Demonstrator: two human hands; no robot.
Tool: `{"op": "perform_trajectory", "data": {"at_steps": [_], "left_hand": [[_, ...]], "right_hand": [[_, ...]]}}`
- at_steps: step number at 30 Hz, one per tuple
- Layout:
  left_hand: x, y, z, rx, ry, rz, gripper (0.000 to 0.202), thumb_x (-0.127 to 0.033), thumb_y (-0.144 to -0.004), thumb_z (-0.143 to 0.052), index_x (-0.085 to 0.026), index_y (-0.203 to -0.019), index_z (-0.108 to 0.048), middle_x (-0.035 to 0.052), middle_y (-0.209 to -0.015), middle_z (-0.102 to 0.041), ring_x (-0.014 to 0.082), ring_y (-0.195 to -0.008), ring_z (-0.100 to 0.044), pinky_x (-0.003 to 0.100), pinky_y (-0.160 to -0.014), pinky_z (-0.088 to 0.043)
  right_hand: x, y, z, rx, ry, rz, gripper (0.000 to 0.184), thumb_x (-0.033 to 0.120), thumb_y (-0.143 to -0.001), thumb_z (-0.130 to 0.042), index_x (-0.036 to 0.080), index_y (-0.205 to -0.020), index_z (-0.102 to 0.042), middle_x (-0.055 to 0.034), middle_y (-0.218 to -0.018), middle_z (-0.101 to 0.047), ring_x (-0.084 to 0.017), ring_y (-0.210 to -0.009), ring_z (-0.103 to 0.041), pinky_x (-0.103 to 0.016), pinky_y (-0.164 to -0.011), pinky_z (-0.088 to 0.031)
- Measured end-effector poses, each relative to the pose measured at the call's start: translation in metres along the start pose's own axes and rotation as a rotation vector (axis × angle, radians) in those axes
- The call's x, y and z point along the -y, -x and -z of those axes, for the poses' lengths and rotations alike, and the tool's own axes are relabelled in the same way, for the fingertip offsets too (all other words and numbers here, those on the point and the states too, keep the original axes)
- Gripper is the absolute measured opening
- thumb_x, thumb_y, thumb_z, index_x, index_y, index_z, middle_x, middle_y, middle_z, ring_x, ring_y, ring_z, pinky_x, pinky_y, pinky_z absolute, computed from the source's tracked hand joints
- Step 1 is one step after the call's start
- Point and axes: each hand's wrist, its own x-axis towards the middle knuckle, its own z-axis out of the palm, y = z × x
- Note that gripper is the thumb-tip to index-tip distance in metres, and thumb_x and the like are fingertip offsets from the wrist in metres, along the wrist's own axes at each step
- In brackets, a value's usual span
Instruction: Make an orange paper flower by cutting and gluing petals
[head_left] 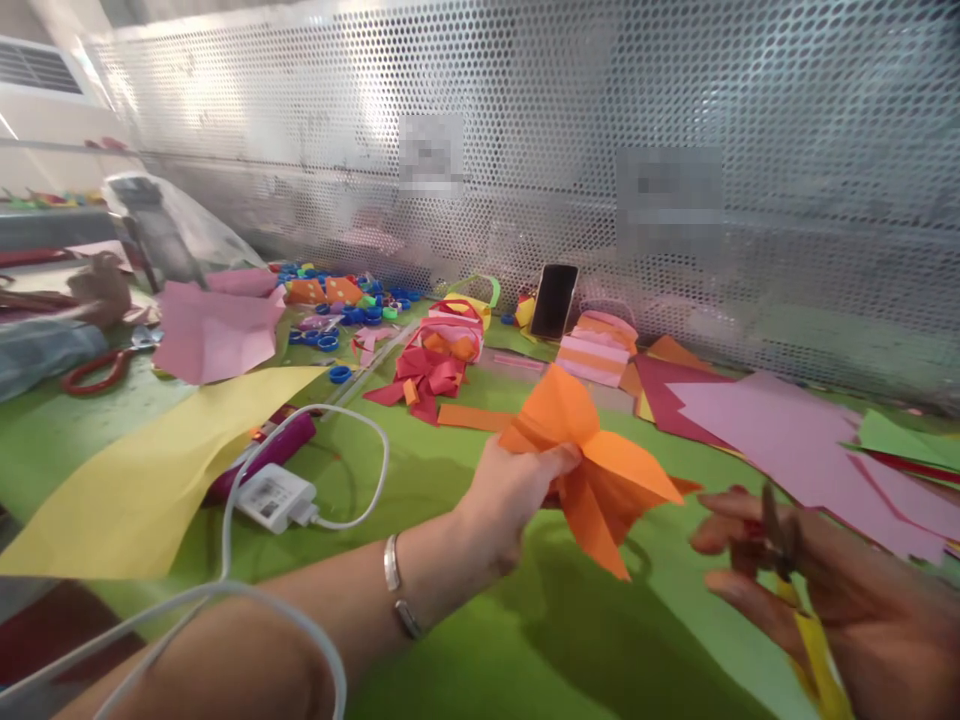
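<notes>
My left hand (510, 490) pinches a folded orange paper piece (592, 450) and holds it above the green table (465, 650). The paper fans out into several pointed flaps. To its right, my right hand (817, 580) holds yellow-handled scissors (795, 580), fingers partly spread, blades pointing up near the paper's right edge. A silver bangle sits on my left wrist.
A yellow paper sheet (150, 470), a white charger with cable (277, 497), pink sheets (795, 440), red paper strips (424, 380), paper baskets (454, 330), blue rings (337, 320), a phone (555, 300) leaning on the perforated metal wall (525, 150), and red scissors (105, 365) at left.
</notes>
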Motion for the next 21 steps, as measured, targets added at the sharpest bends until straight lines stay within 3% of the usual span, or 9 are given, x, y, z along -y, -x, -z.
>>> {"op": "perform_trajectory", "data": {"at_steps": [4, 7, 11, 15, 18, 21], "left_hand": [[0.008, 0.004, -0.001, 0.085, -0.193, -0.029, 0.008, -0.007, -0.068, -0.068, -0.015, -0.066, -0.069, 0.0031, -0.064, -0.069, 0.0152, -0.060, -0.062, 0.024, -0.059, -0.048], [0.015, 0.005, -0.001, 0.119, -0.293, -0.111, 0.011, -0.006, -0.066, -0.069, -0.016, -0.066, -0.068, 0.0027, -0.068, -0.070, 0.0167, -0.064, -0.064, 0.025, -0.062, -0.048], [0.019, 0.005, -0.001, 0.158, -0.313, -0.136, 0.012, -0.006, -0.064, -0.072, -0.016, -0.070, -0.066, 0.0033, -0.071, -0.072, 0.0182, -0.066, -0.066, 0.026, -0.062, -0.051], [0.020, 0.006, 0.003, 0.203, -0.297, -0.085, 0.021, -0.009, -0.059, -0.078, -0.015, -0.077, -0.068, 0.0059, -0.077, -0.074, 0.0222, -0.073, -0.069, 0.030, -0.068, -0.055], [0.021, 0.003, 0.006, 0.229, -0.301, -0.105, 0.025, -0.010, -0.058, -0.080, -0.016, -0.079, -0.068, 0.0072, -0.081, -0.074, 0.0237, -0.078, -0.070, 0.032, -0.071, -0.055], [0.024, 0.000, 0.006, 0.196, -0.340, -0.096, 0.025, -0.009, -0.059, -0.078, -0.016, -0.080, -0.067, 0.0062, -0.080, -0.074, 0.0221, -0.076, -0.069, 0.030, -0.069, -0.054]], "right_hand": [[0.015, 0.005, -0.011, -0.030, -0.029, -0.042, 0.054, 0.055, -0.061, -0.079, 0.027, -0.103, -0.062, -0.0092, -0.102, -0.073, -0.031, -0.087, -0.068, -0.038, -0.079, -0.055], [0.034, 0.006, -0.021, 0.000, -0.167, -0.167, 0.050, 0.048, -0.061, -0.081, 0.022, -0.100, -0.062, -0.0078, -0.092, -0.073, -0.027, -0.080, -0.069, -0.031, -0.069, -0.057], [0.037, 0.007, -0.029, 0.040, -0.446, -0.304, 0.049, 0.038, -0.056, -0.084, 0.020, -0.098, -0.065, 0.0008, -0.069, -0.066, -0.018, -0.051, -0.058, -0.026, -0.044, -0.049], [0.035, 0.011, -0.036, 0.048, -0.641, -0.361, 0.044, 0.041, -0.059, -0.085, 0.022, -0.094, -0.066, 0.0033, -0.065, -0.062, -0.015, -0.048, -0.055, -0.026, -0.044, -0.048], [0.042, 0.013, -0.038, 0.050, -0.656, -0.367, 0.038, 0.047, -0.061, -0.084, 0.021, -0.082, -0.065, 0.0036, -0.063, -0.060, -0.013, -0.049, -0.055, -0.023, -0.046, -0.047], [0.045, 0.011, -0.036, 0.092, -0.572, -0.316, 0.042, 0.042, -0.057, -0.087, 0.021, -0.085, -0.063, 0.0045, -0.063, -0.061, -0.012, -0.049, -0.054, -0.022, -0.046, -0.045]]}}
